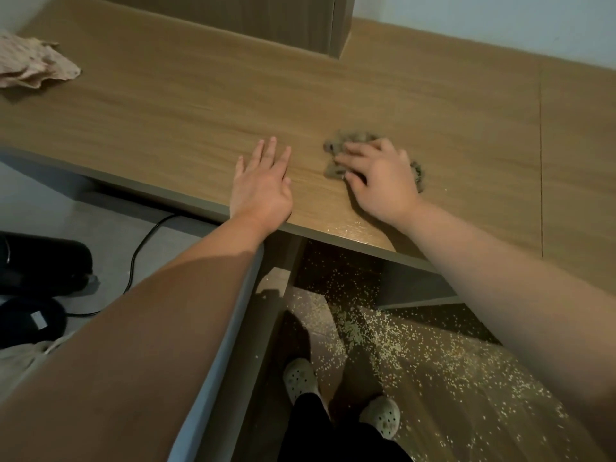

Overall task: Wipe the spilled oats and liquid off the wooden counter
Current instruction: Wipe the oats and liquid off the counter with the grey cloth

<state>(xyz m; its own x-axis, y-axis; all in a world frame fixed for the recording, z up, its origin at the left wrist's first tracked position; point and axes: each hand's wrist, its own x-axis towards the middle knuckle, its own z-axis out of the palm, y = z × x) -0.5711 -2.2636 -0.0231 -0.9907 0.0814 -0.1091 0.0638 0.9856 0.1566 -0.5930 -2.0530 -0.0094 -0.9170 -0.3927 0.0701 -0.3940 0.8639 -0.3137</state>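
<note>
My right hand (380,180) presses down on a crumpled grey-green rag (336,146) lying on the wooden counter (166,111), a short way in from the front edge. My left hand (261,185) rests flat on the counter just left of the rag, fingers spread and holding nothing. A faint wet sheen with a few oat specks (353,228) shows along the front edge between my wrists. Many spilled oats (400,348) are scattered on the wooden floor below the counter.
A crumpled pale pink cloth (33,66) lies at the counter's far left. A wooden cabinet (266,18) stands at the back. Black objects (40,258) and a cable (140,258) lie on the grey floor at left. My feet in light clogs (300,378) stand among the oats.
</note>
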